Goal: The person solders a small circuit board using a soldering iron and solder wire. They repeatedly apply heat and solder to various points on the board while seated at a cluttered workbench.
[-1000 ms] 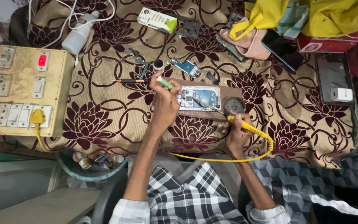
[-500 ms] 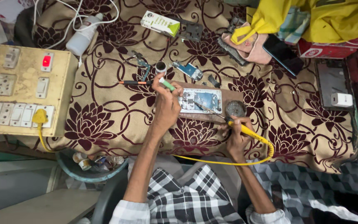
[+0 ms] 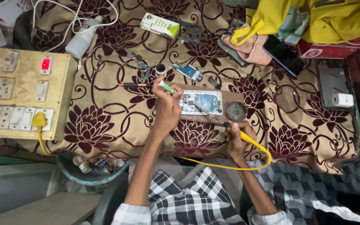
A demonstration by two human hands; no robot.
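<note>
Opened phone — flat on brown mat, centre of floral cloth. Right hand clenched on yellow soldering iron, tip resting on phone's lower edge. Left hand just left of phone, pinching green-tipped tool. Round tin just right of phone. Switchboard — far left of phone.

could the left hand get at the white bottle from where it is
Probably yes: the bottle lies up-left of the left hand, with only cloth and white cable between, though the hand holds a green tool.
</note>
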